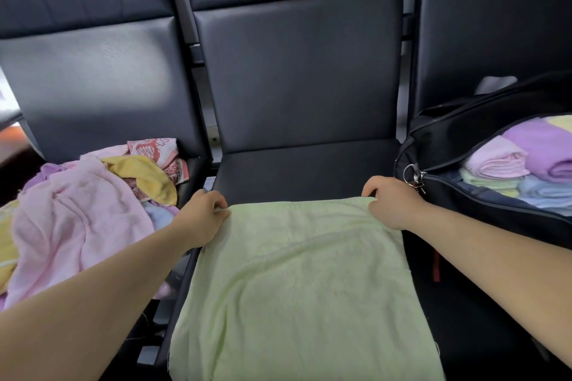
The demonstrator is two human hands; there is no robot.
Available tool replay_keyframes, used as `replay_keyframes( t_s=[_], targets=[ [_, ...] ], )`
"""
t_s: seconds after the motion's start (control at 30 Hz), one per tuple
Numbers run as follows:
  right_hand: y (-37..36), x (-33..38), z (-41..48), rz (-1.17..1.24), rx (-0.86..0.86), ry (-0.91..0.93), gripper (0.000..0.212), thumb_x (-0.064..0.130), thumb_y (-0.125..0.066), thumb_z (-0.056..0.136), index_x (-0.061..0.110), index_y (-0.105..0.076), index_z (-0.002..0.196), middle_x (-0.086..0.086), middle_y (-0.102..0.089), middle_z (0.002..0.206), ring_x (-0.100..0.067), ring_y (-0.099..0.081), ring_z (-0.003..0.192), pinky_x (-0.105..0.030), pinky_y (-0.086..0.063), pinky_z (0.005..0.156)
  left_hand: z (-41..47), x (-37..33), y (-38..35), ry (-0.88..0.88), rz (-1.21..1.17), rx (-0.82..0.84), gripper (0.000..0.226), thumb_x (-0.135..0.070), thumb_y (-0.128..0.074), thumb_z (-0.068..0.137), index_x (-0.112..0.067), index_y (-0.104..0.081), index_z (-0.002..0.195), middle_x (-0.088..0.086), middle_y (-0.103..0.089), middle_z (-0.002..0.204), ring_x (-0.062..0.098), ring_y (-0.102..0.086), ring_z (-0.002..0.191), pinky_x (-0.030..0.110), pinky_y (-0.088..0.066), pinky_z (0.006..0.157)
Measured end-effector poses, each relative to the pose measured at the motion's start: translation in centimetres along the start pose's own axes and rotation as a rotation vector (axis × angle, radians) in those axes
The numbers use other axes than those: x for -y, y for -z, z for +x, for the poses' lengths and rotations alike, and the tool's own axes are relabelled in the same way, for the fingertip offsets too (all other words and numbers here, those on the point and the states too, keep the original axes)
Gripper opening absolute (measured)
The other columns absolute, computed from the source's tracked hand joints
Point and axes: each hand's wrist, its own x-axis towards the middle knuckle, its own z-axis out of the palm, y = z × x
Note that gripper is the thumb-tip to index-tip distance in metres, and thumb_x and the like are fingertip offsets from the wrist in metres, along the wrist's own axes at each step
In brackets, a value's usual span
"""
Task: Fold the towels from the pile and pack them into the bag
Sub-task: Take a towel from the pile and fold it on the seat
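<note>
While the pale green terry towel (297,281) lies spread flat over the middle black padded seat (297,164), both hands hold its far edge. The left hand (204,216) pinches the far-left corner with curled fingers, and the right hand (390,204) pinches the far-right corner in the same way. The towel's near edge hangs over the seat's front edge and its sides reach almost to the seat's side edges.

On the left seat, just beside the left forearm, sits the loose pile: a crumpled pink towel (71,226) on top, a yellow towel (145,176) behind it, and a red-and-white patterned cloth (158,148) against the backrest. Bits of lilac and pale blue show underneath. The pile's right side comes close to the gap between the seats, near the left wrist.

On the right seat stands the black fabric duffel bag (439,139), unzipped, with a metal ring clasp (413,175) at its end just beside the right hand. Inside lie a folded pale pink towel (495,161) and a folded purple towel (544,148), with green and blue ones below.

A strip of black cushion shows between the towel's far edge and the upright backrest, which bounds the far side.
</note>
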Motion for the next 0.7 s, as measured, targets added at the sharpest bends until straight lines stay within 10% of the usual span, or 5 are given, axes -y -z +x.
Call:
replay_keyframes(
  t_s=[0.43, 0.7],
  targets=[
    [1.4, 1.1, -2.8, 0.251, -0.291, 0.144, 0.021, 0.012, -0.054, 0.094, 0.029, -0.066, 0.094, 0.009, -0.07, 0.094, -0.015, -0.062, 0.092, -0.034, -0.048, 0.081, -5.6, -0.4, 5.6, 0.052, -0.469, -0.264, 0.018, -0.015, -0.066, 0.096, -0.029, -0.072, 0.088, -0.007, -0.071, 0.075, 0.021, -0.064, 0.062, 0.014, -0.047, 0.043],
    [1.6, 3.3, -4.7, 0.425, -0.354, 0.062, 0.014, 0.014, -0.06, 0.097, 0.023, -0.07, 0.1, 0.005, -0.07, 0.1, -0.017, -0.063, 0.097, -0.029, -0.044, 0.082, -8.1, -2.0, 7.6, 0.094, -0.486, -0.398, 0.011, -0.02, -0.069, 0.094, -0.029, -0.075, 0.098, -0.009, -0.072, 0.09, 0.004, -0.062, 0.078, 0.013, -0.044, 0.059]
  ],
)
